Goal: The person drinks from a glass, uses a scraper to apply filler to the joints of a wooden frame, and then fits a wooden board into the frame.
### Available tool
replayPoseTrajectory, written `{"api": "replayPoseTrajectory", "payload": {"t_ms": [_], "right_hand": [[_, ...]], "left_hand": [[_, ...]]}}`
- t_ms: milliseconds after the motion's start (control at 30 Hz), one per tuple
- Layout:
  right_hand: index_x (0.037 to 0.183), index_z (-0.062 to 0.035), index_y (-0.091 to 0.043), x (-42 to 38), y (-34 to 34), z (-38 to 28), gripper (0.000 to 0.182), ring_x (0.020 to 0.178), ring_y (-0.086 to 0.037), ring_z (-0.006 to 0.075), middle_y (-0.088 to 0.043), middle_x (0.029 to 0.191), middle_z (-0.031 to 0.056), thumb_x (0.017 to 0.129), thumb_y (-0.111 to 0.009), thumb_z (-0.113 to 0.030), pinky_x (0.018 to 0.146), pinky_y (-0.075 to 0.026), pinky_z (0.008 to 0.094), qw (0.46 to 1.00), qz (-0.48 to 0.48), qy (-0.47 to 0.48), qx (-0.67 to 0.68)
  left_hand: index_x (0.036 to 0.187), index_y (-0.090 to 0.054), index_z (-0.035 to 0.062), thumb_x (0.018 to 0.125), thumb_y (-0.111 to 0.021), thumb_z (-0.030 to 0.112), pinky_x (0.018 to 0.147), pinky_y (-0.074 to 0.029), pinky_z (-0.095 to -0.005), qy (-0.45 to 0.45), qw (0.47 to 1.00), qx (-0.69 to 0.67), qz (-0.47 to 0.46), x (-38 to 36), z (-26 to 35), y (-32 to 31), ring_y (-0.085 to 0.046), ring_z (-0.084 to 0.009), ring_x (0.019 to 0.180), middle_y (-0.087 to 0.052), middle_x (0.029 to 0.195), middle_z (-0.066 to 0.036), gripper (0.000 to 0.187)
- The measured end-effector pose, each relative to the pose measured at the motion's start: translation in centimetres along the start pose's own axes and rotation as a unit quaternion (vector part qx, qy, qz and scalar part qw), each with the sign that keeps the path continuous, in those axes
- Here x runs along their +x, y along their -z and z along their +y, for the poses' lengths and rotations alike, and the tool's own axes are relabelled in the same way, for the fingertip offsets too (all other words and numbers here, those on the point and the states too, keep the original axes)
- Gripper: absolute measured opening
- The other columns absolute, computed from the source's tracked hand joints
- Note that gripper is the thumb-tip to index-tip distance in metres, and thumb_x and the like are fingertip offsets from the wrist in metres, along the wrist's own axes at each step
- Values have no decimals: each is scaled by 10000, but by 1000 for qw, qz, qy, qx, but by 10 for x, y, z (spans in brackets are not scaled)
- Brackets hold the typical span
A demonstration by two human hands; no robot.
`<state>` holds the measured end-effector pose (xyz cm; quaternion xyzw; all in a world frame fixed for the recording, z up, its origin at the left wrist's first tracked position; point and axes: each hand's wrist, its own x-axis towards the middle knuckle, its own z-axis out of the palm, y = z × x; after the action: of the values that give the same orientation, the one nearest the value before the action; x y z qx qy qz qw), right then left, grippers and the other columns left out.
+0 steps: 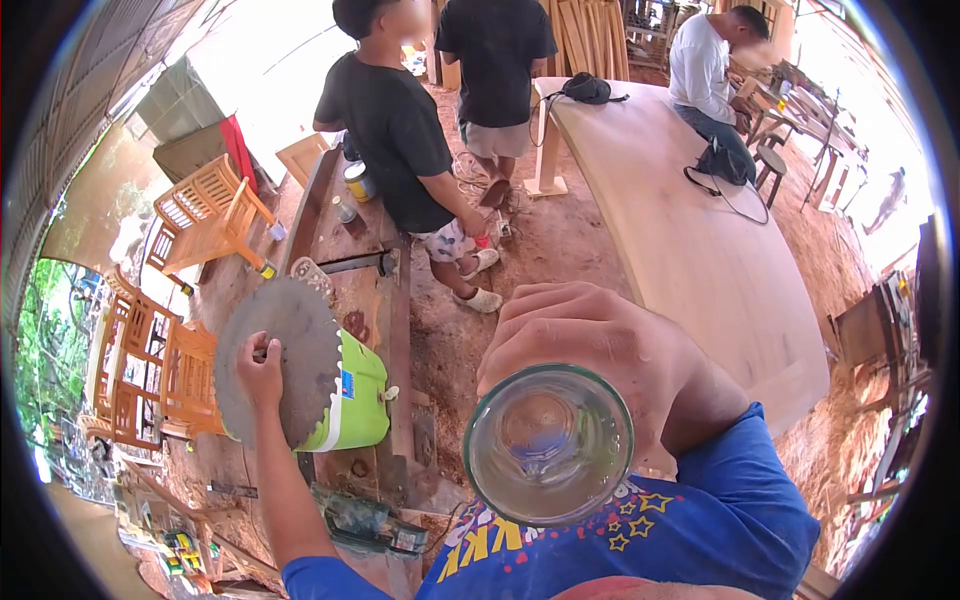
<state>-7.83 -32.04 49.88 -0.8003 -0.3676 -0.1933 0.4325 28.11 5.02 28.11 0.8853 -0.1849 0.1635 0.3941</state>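
Note:
Close to the camera, my right hand point(585, 335) is wrapped round a clear drinking glass point(550, 445), seen from above with its rim tilted toward me. A little clear liquid seems to be in it. Out to the left, my left hand point(262, 365) has its fingers curled at the middle of a large round grey saw blade point(300, 330) with a toothed edge. The blade lies over the top of a lime-green drink cooler point(360, 400), hiding its opening. A small pale spigot point(389, 394) sticks out of the cooler's side.
The cooler stands on a wooden workbench point(395, 340) with a can point(359, 182) and a jar point(344, 209). A green power tool point(370, 525) lies nearer me. Wooden chairs point(205, 215) stand left. A long wooden tabletop point(700, 230) with black caps fills the right. Several people are nearby.

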Motion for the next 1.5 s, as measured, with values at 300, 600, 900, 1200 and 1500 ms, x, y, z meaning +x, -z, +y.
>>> {"api": "replayPoseTrajectory", "payload": {"t_ms": [300,600,900,1200,1500], "right_hand": [[1246,33,-620,0,-2,1,884,955,-667,387,-682,1101,172,579,-890,-479,861,-526,447,1000,4,-4,1],[1181,42,-661,-3,-9,10,1146,867,-699,342,-727,1066,158,688,-601,-991,789,-512,424,1000,21,17,3],[1169,41,-674,-6,-14,16,1056,810,-684,342,-730,1056,172,778,-557,-932,733,-503,442,999,16,33,22],[1086,-5,-681,2,-15,4,457,723,-676,299,-753,973,144,803,-857,-318,641,-481,413,999,39,-7,-3],[1058,-16,-695,9,-14,4,366,695,-695,274,-768,923,143,855,-840,-284,627,-508,390,999,43,-6,2]], "left_hand": [[1140,-753,29,881,-762,210,782,-555,-346,-1,1000,-4,-5,1,-4,0,-695,-203,854,-742,990,-78,316],[1152,-754,41,887,-758,217,800,-557,-359,3,1000,3,1,-2,4,1,-693,-212,839,-749,985,-78,319],[1162,-752,46,880,-764,262,792,-558,-379,-8,997,73,-2,-2,6,2,-685,-225,833,-715,1038,-105,356],[1167,-756,59,873,-784,242,785,-566,-369,-6,997,73,6,-2,5,0,-686,-228,830,-695,1049,-107,347],[1161,-756,62,869,-791,241,790,-565,-373,-3,997,74,7,-1,5,-1,-690,-220,826,-687,1050,-106,344]]}}
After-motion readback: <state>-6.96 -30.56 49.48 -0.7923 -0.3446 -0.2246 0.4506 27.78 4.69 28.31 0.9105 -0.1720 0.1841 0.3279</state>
